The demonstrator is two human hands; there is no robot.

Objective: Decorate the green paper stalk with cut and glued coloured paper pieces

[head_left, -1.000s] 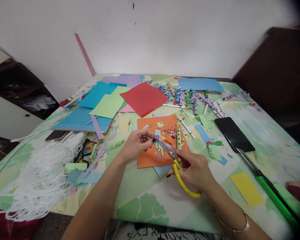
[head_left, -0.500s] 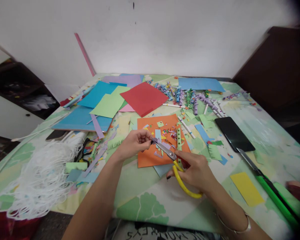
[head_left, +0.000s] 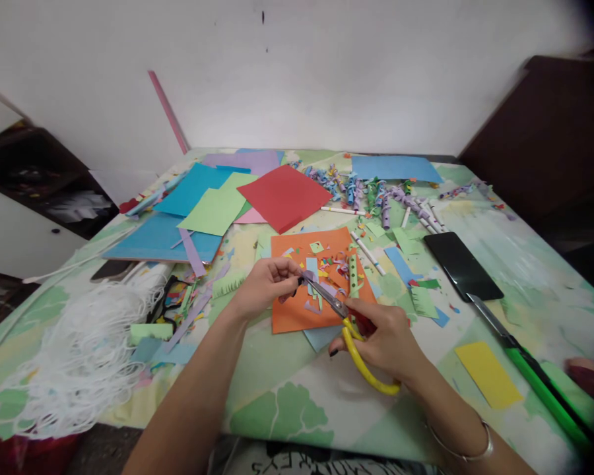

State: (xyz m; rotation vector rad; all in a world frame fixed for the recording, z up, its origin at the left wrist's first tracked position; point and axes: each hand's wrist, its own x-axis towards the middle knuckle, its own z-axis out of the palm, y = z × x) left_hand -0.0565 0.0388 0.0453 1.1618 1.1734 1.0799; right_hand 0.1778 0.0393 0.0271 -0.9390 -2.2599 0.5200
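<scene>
My right hand (head_left: 383, 333) is closed on scissors (head_left: 359, 359) with yellow handles, their blades pointing up and to the left. At the blade tips, my left hand (head_left: 272, 287) pinches a small purple paper piece (head_left: 307, 275); the fingers partly hide it. Both hands are over an orange paper sheet (head_left: 290, 316) strewn with small coloured paper scraps (head_left: 329, 288). A green dotted paper strip (head_left: 353, 274) lies on the sheet's right side, close to my right hand.
Left of my arm lies a tangle of white cord (head_left: 79, 363). Coloured sheets, among them a red one (head_left: 284, 198), lie behind. Rolled paper pieces (head_left: 386, 208) are at the back right. A black phone (head_left: 462, 264), a green-handled cutter (head_left: 539, 376) and yellow paper (head_left: 489, 375) are on the right.
Both hands stay in nearly the same place, the scissor tips still at the purple paper. The whole view has shifted very slightly.
</scene>
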